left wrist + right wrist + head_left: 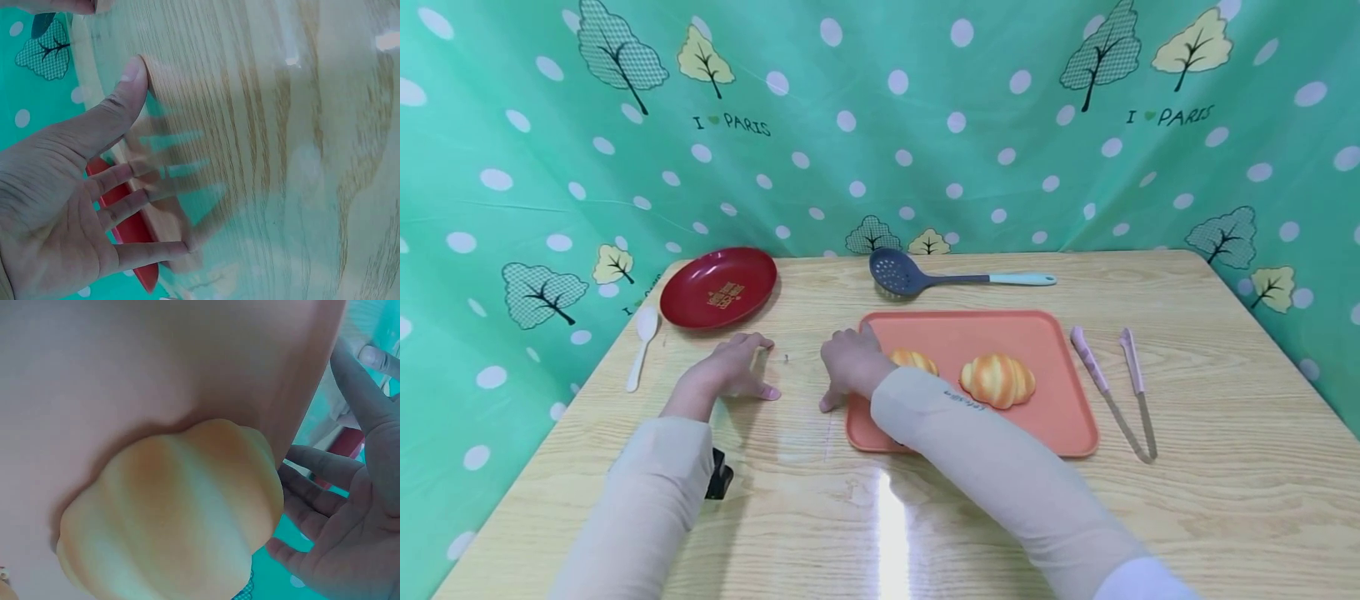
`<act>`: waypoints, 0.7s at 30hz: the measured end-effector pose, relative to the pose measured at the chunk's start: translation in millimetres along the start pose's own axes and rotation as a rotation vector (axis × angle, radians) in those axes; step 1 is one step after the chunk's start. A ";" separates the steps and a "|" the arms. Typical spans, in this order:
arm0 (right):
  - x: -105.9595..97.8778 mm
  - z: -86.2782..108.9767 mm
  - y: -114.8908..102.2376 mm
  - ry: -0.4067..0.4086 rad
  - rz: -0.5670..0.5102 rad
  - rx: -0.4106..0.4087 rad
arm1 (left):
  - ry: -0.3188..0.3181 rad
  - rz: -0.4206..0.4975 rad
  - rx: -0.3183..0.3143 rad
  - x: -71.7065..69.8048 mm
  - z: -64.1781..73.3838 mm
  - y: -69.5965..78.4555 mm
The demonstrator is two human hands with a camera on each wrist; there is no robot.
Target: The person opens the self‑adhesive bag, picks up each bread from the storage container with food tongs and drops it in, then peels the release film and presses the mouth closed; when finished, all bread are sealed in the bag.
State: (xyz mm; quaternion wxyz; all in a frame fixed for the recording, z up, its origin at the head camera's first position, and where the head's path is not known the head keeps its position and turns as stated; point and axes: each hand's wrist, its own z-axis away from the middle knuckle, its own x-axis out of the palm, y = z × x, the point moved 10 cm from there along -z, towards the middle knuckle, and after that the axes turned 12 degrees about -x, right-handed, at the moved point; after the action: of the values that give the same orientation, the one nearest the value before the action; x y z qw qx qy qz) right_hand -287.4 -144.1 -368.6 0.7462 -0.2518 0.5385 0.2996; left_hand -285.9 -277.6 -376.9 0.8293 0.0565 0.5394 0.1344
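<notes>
My left hand (735, 368) is over the table left of the tray, thumb spread away from its fingers and nothing in its grasp. In the left wrist view its palm shows, with the red plate (131, 231) beyond the fingers. At the left edge of the pink tray (940, 329) is my right hand (853, 362), thumb apart, gripping nothing. A croissant-shaped bread roll (913, 361) lies in the tray beside that hand, partly covered by the right sleeve. The right wrist view shows this roll (172, 509) close up. Another bread roll (997, 381) lies to its right.
A white spoon (643, 342) lies at the left, near the red plate. Behind the tray is a dark blue skimmer (898, 273) with a light blue handle. Tongs (1138, 387) with lilac ends rest to the right. A green polka-dot cloth (880, 150) hangs behind the table.
</notes>
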 end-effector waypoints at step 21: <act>3.1 8.3 -25.1 -0.008 0.059 -0.024 | -0.018 0.008 -0.017 1.2 -0.3 -1.9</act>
State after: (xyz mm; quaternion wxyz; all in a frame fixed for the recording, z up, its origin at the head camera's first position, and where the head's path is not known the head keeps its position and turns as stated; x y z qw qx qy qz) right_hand -263.2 -155.1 -367.8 0.7362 -0.2436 0.5391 0.3287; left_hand -285.4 -279.1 -378.5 0.8340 0.0527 0.5305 0.1420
